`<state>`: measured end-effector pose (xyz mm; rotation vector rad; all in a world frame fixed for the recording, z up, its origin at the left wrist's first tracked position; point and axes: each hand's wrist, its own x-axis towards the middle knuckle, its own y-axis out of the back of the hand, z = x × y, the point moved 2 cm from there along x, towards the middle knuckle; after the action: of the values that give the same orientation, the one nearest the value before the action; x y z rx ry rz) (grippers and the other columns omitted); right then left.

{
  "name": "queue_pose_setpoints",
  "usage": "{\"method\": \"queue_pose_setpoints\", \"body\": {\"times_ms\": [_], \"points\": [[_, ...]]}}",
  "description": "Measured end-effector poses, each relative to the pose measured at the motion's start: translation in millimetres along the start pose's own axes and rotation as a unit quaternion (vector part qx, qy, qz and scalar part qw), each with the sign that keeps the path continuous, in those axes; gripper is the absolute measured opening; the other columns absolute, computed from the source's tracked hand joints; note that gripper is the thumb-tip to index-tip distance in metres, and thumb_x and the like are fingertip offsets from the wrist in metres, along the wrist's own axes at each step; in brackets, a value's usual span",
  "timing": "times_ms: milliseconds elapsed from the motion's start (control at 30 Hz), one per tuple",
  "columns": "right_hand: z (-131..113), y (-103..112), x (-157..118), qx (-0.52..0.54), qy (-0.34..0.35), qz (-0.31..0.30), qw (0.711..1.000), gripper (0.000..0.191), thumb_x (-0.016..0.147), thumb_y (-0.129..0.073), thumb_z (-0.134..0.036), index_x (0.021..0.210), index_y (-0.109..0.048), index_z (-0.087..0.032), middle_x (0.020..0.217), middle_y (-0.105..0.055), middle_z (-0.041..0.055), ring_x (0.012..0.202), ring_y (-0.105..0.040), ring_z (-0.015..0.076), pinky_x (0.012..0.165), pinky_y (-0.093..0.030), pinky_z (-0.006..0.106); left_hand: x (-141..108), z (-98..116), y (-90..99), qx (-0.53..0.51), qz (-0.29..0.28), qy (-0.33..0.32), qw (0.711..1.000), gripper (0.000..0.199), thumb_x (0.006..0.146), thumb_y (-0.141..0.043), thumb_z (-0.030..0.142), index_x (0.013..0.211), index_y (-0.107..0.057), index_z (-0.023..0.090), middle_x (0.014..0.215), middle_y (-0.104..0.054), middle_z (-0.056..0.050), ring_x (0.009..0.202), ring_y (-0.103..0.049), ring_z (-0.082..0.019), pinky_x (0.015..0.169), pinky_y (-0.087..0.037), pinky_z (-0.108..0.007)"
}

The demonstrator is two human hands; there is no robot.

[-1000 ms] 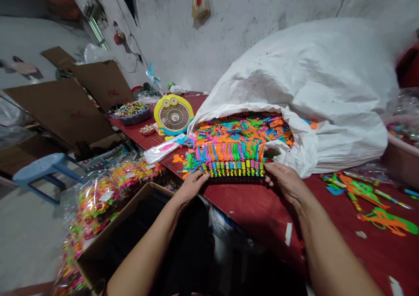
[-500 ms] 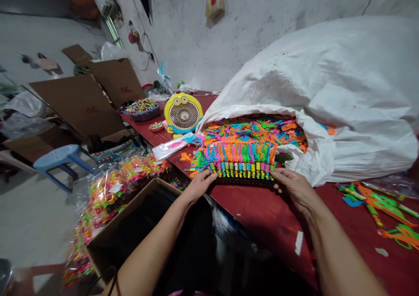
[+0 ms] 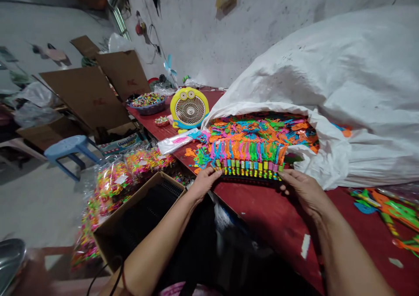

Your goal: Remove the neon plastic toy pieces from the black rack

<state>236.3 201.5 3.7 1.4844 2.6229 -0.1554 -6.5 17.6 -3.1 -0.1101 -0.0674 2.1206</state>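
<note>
A long black rack (image 3: pixel 252 180) lies along the red table, filled with a row of small colourful plastic pieces. Their yellow, pink and blue barrel-like parts (image 3: pixel 251 166) face me, and thin coloured strips stand up behind them. My left hand (image 3: pixel 205 183) grips the rack's left end, thumb on top. At the right end, my right hand (image 3: pixel 301 187) is closed on the rack with curled fingers. Just behind it, a heap of tangled orange, green, blue and pink plastic pieces (image 3: pixel 262 128) spills from the mouth of a big white sack (image 3: pixel 356 69).
A yellow fan (image 3: pixel 190 108) and a basin of small beads (image 3: pixel 148 106) stand farther back on the red table (image 3: pixel 258 208). More plastic pieces (image 3: pixel 389 208) lie at right. Below on the left are a carton of black racks (image 3: pixel 144 213), bagged pieces (image 3: pixel 114 178) and a blue stool (image 3: pixel 70 147).
The whole view has shifted slightly, so things appear a little farther right. Both hands keep their places at the two ends of the rack.
</note>
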Motion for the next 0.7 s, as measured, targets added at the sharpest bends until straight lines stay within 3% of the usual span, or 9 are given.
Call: {"method": "queue_pose_setpoints", "body": {"times_ms": [367, 500, 700], "points": [[-0.9, 4.4, -2.8, 0.012, -0.042, -0.016, 0.999, 0.038, 0.064, -0.085, -0.045, 0.089, -0.072, -0.020, 0.078, -0.065, -0.0020, 0.056, -0.058, 0.0072, 0.045, -0.045, 0.014, 1.3, -6.3, 9.0, -0.025, -0.027, -0.001, 0.999, 0.052, 0.070, -0.076, 0.056, 0.096, -0.073, 0.011, 0.100, -0.071, -0.007, 0.095, -0.061, -0.019, 0.098, -0.039, -0.032], [0.2, 3.8, -1.9, 0.013, -0.043, -0.004, 0.999, 0.038, 0.062, -0.086, -0.043, 0.089, -0.073, -0.021, 0.079, -0.066, -0.0018, 0.056, -0.058, 0.0070, 0.045, -0.046, 0.014, 1.6, -7.1, 12.0, -0.017, 0.005, 0.000, 1.000, 0.045, 0.071, -0.076, 0.053, 0.090, -0.072, 0.012, 0.093, -0.071, -0.005, 0.091, -0.061, -0.018, 0.094, -0.041, -0.031], [0.1, 2.7, -1.5, 0.016, -0.042, 0.001, 0.999, 0.040, 0.060, -0.087, -0.043, 0.088, -0.072, -0.020, 0.074, -0.065, -0.0016, 0.055, -0.058, 0.0075, 0.044, -0.046, 0.013, 2.0, -13.3, 20.6, 0.008, 0.074, 0.019, 0.997, 0.024, 0.082, -0.065, 0.028, 0.099, -0.070, 0.012, 0.085, -0.070, -0.004, 0.077, -0.062, -0.013, 0.078, -0.046, -0.025]]}}
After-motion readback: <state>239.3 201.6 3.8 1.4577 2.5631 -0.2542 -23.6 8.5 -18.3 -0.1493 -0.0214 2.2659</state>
